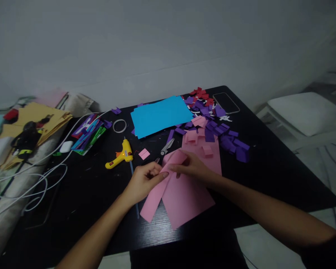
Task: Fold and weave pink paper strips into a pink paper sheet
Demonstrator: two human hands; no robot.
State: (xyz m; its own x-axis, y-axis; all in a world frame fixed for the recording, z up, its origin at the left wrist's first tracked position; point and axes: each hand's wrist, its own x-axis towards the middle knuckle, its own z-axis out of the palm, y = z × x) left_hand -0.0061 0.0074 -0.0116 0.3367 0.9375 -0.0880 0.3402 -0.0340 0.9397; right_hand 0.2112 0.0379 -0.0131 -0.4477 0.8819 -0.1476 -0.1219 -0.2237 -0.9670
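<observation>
A sheet of pink paper [184,200] is raised off the black table between my two hands, with a long strip along its left side folded over or partly separated; I cannot tell which. My left hand [144,181] pinches the strip at its middle, thumb on top. Higher up, my right hand [189,167] grips the upper part of the same paper, thumb in front and fingers behind. Scissors [167,147] lie just beyond my hands. Under and behind the held paper rests another pink sheet [216,158] with small folded pink pieces on it.
A yellow glue gun [120,155] with a glue stick lies left of my hands. Blue sheets [162,116], purple folded pieces [236,145], red pieces [203,95] and a phone [226,102] lie farther back. White cables [44,179] loop at left. A white stool [302,112] stands right.
</observation>
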